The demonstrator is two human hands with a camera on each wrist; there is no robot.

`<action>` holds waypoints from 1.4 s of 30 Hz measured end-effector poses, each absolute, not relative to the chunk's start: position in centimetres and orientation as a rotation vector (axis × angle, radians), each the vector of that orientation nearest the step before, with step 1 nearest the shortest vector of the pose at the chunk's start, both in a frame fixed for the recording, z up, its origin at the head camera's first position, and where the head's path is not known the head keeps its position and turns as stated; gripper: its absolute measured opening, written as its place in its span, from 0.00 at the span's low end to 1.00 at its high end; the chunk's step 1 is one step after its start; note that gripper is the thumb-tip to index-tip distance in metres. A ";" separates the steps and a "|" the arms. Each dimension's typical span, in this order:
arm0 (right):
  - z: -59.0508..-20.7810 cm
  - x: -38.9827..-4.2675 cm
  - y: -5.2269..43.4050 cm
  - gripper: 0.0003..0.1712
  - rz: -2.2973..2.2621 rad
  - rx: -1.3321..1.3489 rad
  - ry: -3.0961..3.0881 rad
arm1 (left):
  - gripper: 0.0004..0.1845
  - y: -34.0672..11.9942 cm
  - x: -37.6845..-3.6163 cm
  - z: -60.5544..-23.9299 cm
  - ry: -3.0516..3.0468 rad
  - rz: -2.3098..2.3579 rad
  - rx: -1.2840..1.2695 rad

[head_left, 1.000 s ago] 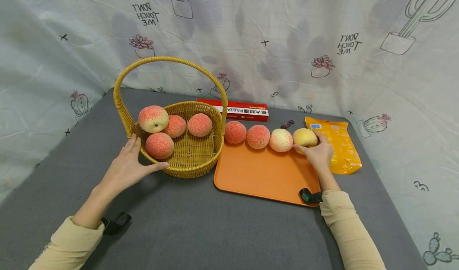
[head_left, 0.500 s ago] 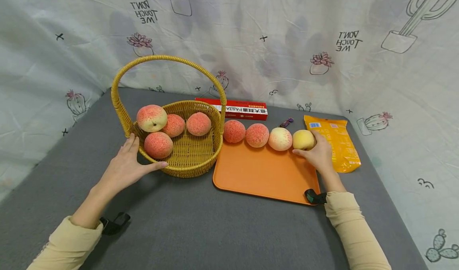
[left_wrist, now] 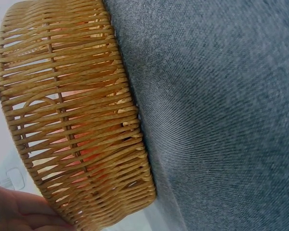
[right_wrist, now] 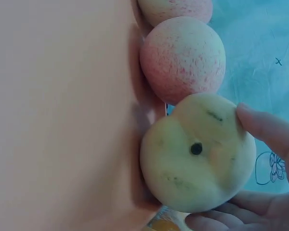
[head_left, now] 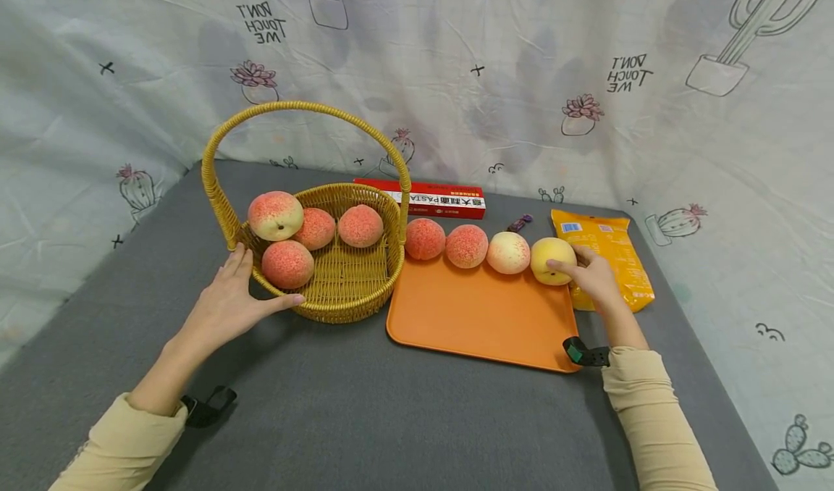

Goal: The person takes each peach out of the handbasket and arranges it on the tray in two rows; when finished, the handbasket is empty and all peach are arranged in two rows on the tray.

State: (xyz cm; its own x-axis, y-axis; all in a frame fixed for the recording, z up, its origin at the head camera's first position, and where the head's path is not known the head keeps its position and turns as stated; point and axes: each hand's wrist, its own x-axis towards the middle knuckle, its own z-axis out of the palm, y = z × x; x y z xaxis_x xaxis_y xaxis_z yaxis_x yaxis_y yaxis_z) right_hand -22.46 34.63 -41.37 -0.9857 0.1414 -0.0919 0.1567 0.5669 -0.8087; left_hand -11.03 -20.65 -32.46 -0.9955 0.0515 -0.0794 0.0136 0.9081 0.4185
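Observation:
In the head view my left hand [head_left: 224, 306] rests against the near left side of a woven basket [head_left: 345, 310], thumb stretched along the rim. Its fingers look straight; the left wrist view shows the basket's wicker wall [left_wrist: 72, 120] between thumb and fingers. Several peaches lie in the basket, such as a red one [head_left: 288, 264] at the front and a red-and-yellow one [head_left: 276, 216] on the left. My right hand [head_left: 596, 277] holds a yellow peach [head_left: 553, 261] at the right end of a row, thumb on one side, fingers [right_wrist: 226, 216] on the other. A pale peach [head_left: 508, 253] sits beside it.
The row of peaches stands along the far edge of an orange tray [head_left: 482, 317]. Behind are a red pasta box [head_left: 449, 201] and a small purple wrapped piece [head_left: 520, 223]. An orange packet [head_left: 619, 259] lies right of the tray, on the grey table [head_left: 391, 418].
The yellow peach has turned and shifted slightly nearer, and shows more of itself. My right hand has moved a little right, its thumb now over the peach's front. The left hand keeps its place.

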 end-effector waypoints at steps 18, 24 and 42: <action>-38.1 -21.3 32.2 0.55 -1.160 0.365 2.999 | 0.62 -20.6 -10.9 -32.4 2.987 0.665 0.043; -39.6 -22.2 33.2 0.50 -1.386 0.310 3.036 | 0.63 -20.7 -10.9 -32.4 2.986 0.655 0.038; -31.9 -16.5 20.2 0.37 -1.825 -0.394 2.773 | 0.63 -20.7 -10.9 -32.6 2.990 0.658 0.036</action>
State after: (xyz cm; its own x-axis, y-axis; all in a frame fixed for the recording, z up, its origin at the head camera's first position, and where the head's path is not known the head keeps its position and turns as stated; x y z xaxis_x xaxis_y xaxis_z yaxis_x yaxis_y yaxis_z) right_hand -16.53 20.22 -31.94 -0.9523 -0.0844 0.2934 -0.3029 0.3826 -0.8729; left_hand -10.91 -20.67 -32.56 -0.9966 0.0399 -0.0726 0.0057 0.9076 0.4199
